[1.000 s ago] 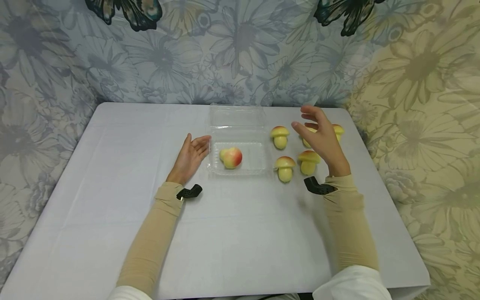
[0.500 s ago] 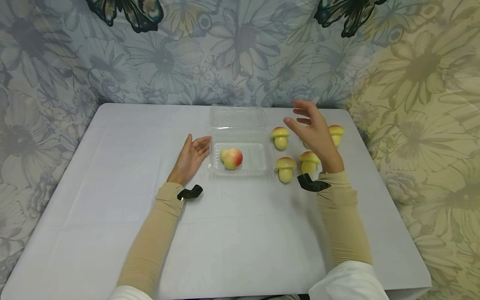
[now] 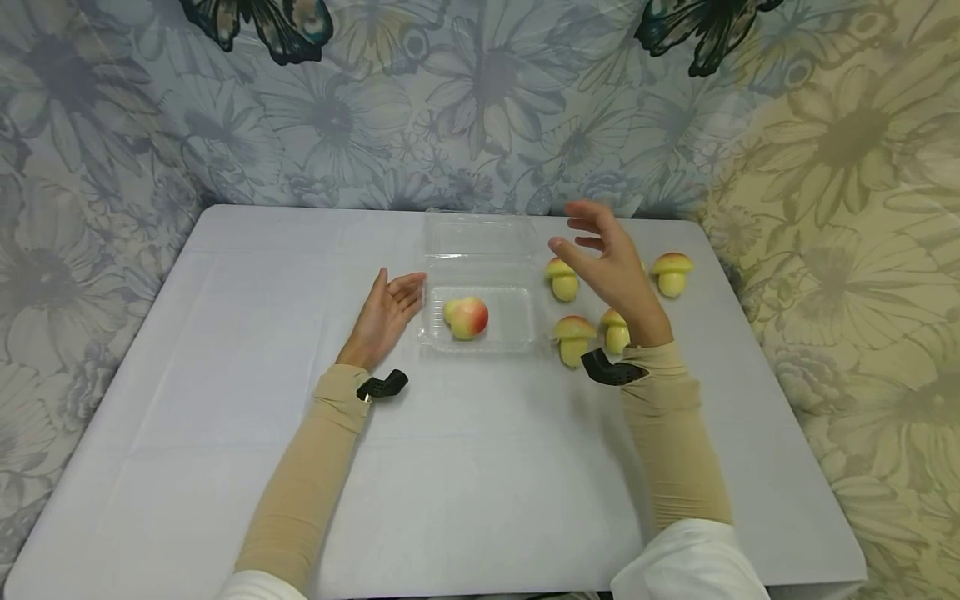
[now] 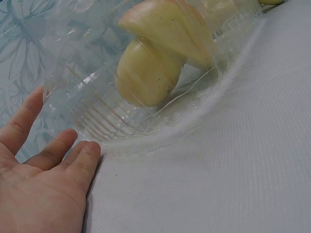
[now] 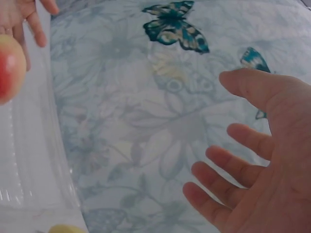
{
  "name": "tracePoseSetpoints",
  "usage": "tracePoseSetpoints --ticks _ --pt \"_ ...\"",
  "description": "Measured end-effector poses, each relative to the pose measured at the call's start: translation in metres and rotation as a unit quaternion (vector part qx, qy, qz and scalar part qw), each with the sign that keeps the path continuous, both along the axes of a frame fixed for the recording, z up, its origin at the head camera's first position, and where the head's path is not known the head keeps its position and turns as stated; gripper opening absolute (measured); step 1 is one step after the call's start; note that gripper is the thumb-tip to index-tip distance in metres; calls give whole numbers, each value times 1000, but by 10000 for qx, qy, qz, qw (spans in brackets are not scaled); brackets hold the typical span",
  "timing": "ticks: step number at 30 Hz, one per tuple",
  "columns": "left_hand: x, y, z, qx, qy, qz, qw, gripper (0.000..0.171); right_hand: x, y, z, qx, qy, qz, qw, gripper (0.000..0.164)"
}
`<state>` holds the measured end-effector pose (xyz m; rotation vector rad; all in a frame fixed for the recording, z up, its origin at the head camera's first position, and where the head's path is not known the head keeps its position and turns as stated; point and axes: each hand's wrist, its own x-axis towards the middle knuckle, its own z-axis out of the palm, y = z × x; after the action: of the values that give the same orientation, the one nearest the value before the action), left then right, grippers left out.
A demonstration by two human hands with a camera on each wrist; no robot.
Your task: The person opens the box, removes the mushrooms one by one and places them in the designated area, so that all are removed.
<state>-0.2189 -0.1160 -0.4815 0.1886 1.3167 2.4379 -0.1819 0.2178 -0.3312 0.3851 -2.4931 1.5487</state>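
A clear plastic clamshell container [image 3: 517, 337] lies with its lid folded back on the white table. Inside it, towards the left, a toy mushroom [image 3: 467, 318] with a red and yellow cap rests on its side. My left hand [image 3: 382, 317] has its fingers extended, fingertips right at the container's left wall [image 4: 97, 114]. My right hand [image 3: 611, 275] hovers above the loose mushrooms, fingers apart and holding nothing, as the right wrist view also shows. Under and around it are a near mushroom [image 3: 574, 337], a back one [image 3: 564, 282] and one partly covered by the wrist [image 3: 616, 333].
Another mushroom [image 3: 672, 273] stands to the right of my right hand; one more is almost wholly hidden behind that hand. The table [image 3: 225, 375] backs onto a floral wall covering [image 3: 330, 125] with butterfly decorations [image 3: 258, 25].
My right hand has moved left towards the container, uncovering the far-right mushroom and partly covering the near ones. My left hand stays at the container's edge.
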Motion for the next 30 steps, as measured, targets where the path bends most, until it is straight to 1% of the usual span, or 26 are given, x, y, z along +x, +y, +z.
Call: tracePoseSetpoints --ticks 4,10,15,22,30 --pt "0 0 0 -25 8 -6 10000 73 2 -5 -2 166 -17 86 9998 56" --pt "0 0 0 -55 10 -14 10000 75 3 -13 -3 238 -5 247 9994 55" --pt "0 0 0 -53 11 -8 10000 74 1 -20 -5 284 57 327 9990 56" --pt "0 0 0 -93 40 -18 9999 75 0 -32 -8 317 -50 440 9985 57" --pt "0 0 0 -58 60 0 10000 73 -3 -45 -14 367 -41 636 9973 56"
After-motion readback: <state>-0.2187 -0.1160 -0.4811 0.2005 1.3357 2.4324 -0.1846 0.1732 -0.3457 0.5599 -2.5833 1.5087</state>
